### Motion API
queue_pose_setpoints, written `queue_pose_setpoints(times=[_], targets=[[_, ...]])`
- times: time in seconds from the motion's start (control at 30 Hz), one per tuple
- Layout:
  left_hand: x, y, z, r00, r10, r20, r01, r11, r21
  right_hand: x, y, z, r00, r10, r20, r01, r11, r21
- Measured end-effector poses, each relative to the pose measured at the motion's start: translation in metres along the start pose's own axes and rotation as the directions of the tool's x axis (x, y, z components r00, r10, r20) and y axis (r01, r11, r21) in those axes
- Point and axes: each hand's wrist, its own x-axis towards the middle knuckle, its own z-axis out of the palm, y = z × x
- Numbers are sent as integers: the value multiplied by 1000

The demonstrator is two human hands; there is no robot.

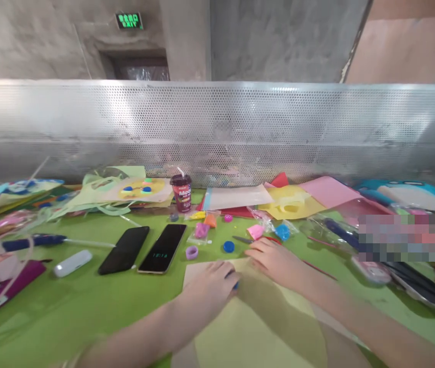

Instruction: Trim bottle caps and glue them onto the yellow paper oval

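Observation:
A pale yellow sheet [255,327] lies on a light sheet of paper in front of me. My left hand [211,283] rests over its far left part, with bent fingers closed on a small blue piece [236,285], mostly hidden, that looks like modelling clay. At the sheet's far edge lies my right hand [273,260], fingers stretched forward and nothing visible in them. Just beyond those fingers are scissors [242,239], their red handle partly covered. A round blue lid [228,247] and a purple ring-shaped lid [191,252] sit past the paper.
Two phones [162,249] [124,250] lie to the left, near a white device [73,263]. A drink cup [182,194] with a straw stands behind. Small clay packets [202,230], coloured papers [236,197] and a yellow cutout [292,202] spread before a perforated metal panel [217,117].

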Motion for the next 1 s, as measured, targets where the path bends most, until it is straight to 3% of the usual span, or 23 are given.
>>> queue_pose_setpoints(times=[0.07,0.23,0.4,0.53,0.67,0.8,1.0], targets=[[-11,5,1,998,-59,15,60,997,-54,25,4,16,997,-58,54,58,998,-1],[-37,-2,17,998,65,-13,-66,988,-142,55,10,41,984,-129,122,127,992,20],[-38,-18,7,994,99,35,-85,955,-283,42,16,31,989,-113,93,110,993,36],[-30,-26,-15,1000,-11,-22,1,916,-402,16,5,20,995,-63,79,58,996,63],[-30,-32,-16,999,-25,45,41,914,-404,0,-7,13,982,-88,168,70,991,112],[-31,-36,-11,995,-20,101,57,922,-382,13,-6,8,951,-145,273,117,986,118],[-29,-42,-12,999,1,52,20,918,-396,38,-3,8,976,-88,200,100,994,-51]])
